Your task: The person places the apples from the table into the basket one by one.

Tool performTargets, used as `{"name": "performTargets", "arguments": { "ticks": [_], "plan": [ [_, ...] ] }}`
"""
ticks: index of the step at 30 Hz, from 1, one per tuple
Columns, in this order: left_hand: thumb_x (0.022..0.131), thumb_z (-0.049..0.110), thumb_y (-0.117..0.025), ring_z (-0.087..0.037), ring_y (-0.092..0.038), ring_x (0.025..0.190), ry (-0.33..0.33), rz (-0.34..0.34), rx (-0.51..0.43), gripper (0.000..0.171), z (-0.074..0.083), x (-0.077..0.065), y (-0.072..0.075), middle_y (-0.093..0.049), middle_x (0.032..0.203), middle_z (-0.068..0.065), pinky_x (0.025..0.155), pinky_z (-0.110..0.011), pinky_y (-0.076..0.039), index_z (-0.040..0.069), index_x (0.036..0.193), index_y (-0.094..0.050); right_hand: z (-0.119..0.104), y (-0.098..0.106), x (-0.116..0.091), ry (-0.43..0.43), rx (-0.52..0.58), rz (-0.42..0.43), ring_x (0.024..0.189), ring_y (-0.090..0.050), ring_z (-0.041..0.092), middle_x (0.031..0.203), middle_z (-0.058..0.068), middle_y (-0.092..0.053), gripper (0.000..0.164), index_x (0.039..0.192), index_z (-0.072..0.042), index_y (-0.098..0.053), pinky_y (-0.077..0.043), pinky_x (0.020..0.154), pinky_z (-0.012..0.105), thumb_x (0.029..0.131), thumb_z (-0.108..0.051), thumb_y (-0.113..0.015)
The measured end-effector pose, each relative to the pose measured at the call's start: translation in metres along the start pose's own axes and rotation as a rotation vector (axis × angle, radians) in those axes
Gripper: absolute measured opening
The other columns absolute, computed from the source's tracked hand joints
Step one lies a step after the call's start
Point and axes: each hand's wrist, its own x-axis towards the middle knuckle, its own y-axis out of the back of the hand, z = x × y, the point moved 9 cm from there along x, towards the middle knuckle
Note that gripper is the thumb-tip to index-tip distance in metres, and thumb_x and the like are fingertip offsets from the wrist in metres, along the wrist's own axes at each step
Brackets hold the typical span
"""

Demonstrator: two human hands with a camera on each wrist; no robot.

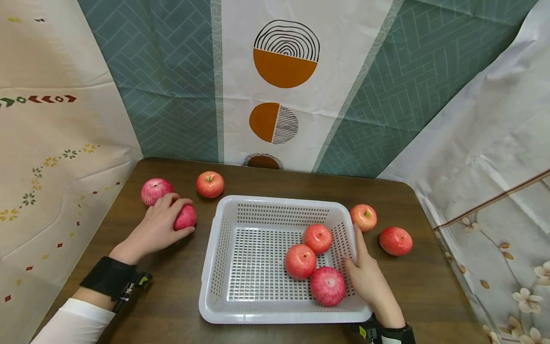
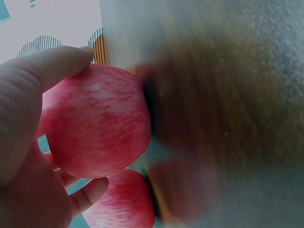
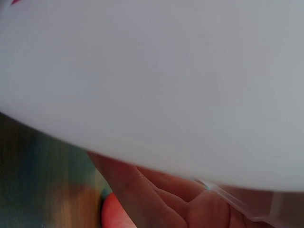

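At the table's left, my left hand (image 1: 161,222) grips a pinkish-red apple (image 1: 185,217), its thumb on the near side and its fingers over the top. In the left wrist view that apple (image 2: 97,121) sits between the thumb and fingers, with a second apple (image 2: 124,202) just beyond. My right hand (image 1: 367,272) holds the right rim of a white plastic basket (image 1: 275,317), thumb over the inner side and fingers along the outside. Three apples lie in the basket's right half: two lighter red (image 1: 318,238) (image 1: 300,261) and one deep pink (image 1: 328,286).
Beyond my left hand lies a pink apple (image 1: 155,191), with an orange-red apple (image 1: 210,184) to its right. Right of the basket are two more, one near its corner (image 1: 364,217) and one farther right (image 1: 396,241). Patterned cloth (image 1: 176,86) hangs behind the brown table (image 1: 172,286).
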Motion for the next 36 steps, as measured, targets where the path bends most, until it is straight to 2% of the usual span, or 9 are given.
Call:
{"name": "performTargets", "arguments": {
  "ticks": [8, 14, 18, 26, 36],
  "plan": [
    [0.081, 0.031, -0.093, -0.043, -0.055, 0.113, 0.012, -0.011, -0.003, 0.066, -0.001, 0.001, -0.004, -0.058, 0.126, -0.02, 0.084, -0.065, -0.049, 0.003, 0.128, -0.057, 0.0, -0.002, 0.0, 0.001, 0.01, -0.01, 0.125, -0.064, 0.048, 0.152, 0.033, -0.052, 0.088, 0.174, -0.022, 0.0, -0.052, 0.098, 0.07, 0.108, -0.011, -0.056],
    [0.081, 0.035, -0.093, -0.044, -0.058, 0.112, -0.002, -0.037, 0.011, 0.069, 0.0, 0.0, -0.006, -0.06, 0.128, -0.021, 0.088, -0.066, -0.053, 0.004, 0.135, -0.062, 0.0, -0.002, 0.0, -0.002, 0.014, -0.015, 0.125, -0.064, 0.048, 0.153, 0.033, -0.05, 0.088, 0.174, -0.021, 0.0, -0.052, 0.099, 0.07, 0.108, -0.01, -0.056],
    [0.08, 0.035, -0.093, -0.044, -0.059, 0.113, -0.005, -0.043, 0.02, 0.068, 0.0, 0.002, -0.007, -0.06, 0.129, -0.021, 0.09, -0.065, -0.055, 0.005, 0.133, -0.064, 0.0, -0.002, -0.001, -0.003, 0.007, -0.011, 0.125, -0.063, 0.048, 0.152, 0.033, -0.051, 0.087, 0.174, -0.021, 0.0, -0.051, 0.099, 0.07, 0.108, -0.01, -0.056],
    [0.078, 0.041, -0.095, -0.041, -0.06, 0.11, 0.034, -0.063, 0.027, 0.068, -0.004, 0.004, -0.01, -0.061, 0.127, -0.018, 0.088, -0.062, -0.057, 0.007, 0.128, -0.065, 0.0, -0.001, 0.0, -0.001, -0.002, -0.004, 0.124, -0.064, 0.048, 0.151, 0.033, -0.053, 0.087, 0.174, -0.021, -0.001, -0.052, 0.099, 0.07, 0.107, -0.011, -0.056],
    [0.084, 0.039, -0.091, -0.04, -0.059, 0.111, 0.072, -0.063, 0.002, 0.061, -0.007, 0.004, -0.011, -0.062, 0.125, -0.017, 0.089, -0.061, -0.056, 0.006, 0.129, -0.065, -0.001, 0.0, 0.0, -0.003, 0.01, -0.008, 0.127, -0.063, 0.048, 0.153, 0.032, -0.051, 0.087, 0.174, -0.023, 0.0, -0.049, 0.102, 0.071, 0.108, -0.01, -0.055]
  ]
}}
